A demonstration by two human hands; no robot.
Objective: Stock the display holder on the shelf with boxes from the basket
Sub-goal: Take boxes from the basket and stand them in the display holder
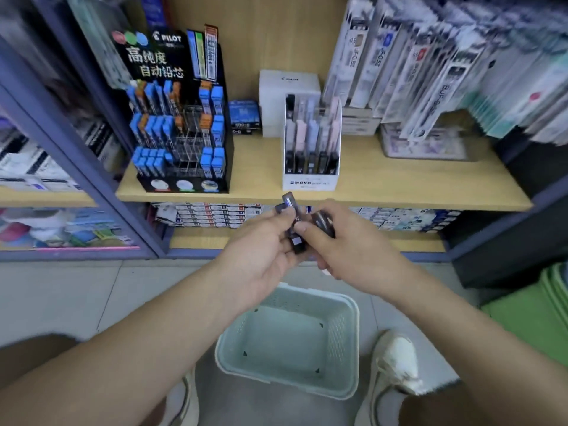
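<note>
Above the pale green plastic basket (344, 315) on the floor, the left hand (261, 256) and the right hand (347, 250) both grip small dark slim boxes (296, 233). Behind them, the black tiered display holder (184, 133) stands on the wooden shelf (399, 182).

I hold a few small dark boxes (295, 229) between my hands, above the pale green basket (350, 327) on the floor. The black holder (184, 176) stands on the shelf (384, 186), partly filled with blue boxes, its middle slots bare.
</note>
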